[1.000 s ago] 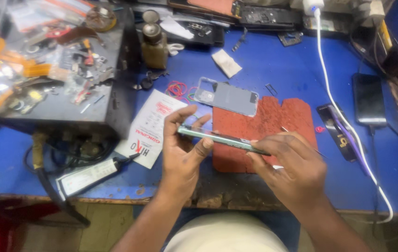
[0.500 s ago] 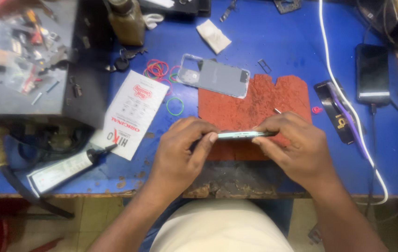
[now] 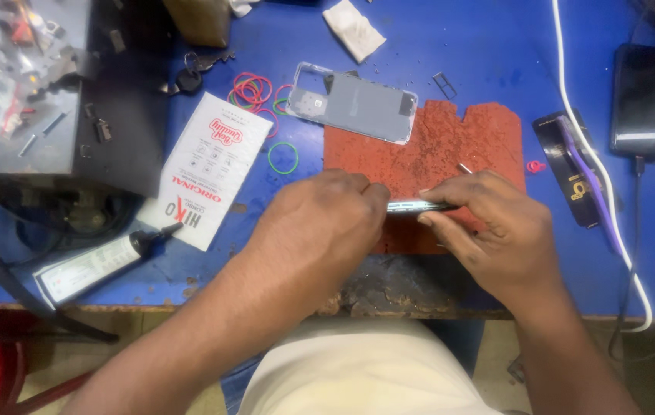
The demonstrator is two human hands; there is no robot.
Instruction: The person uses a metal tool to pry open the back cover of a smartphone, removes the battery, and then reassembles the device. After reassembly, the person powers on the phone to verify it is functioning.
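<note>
Two hands, left (image 3: pixel 320 230) and right (image 3: pixel 496 230), pinch one thin phone (image 3: pixel 418 206) edge-on over one red mat (image 3: pixel 450 146)

A phone-repair workshop: a blue workbench (image 3: pixel 458 46) with a glue tube (image 3: pixel 101 261) left of the hands, a phone back cover (image 3: pixel 362 104) beyond them.

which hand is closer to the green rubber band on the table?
Left. The left hand sits just below and right of the green rubber band; the right hand is farther right, across the red mat.
</note>
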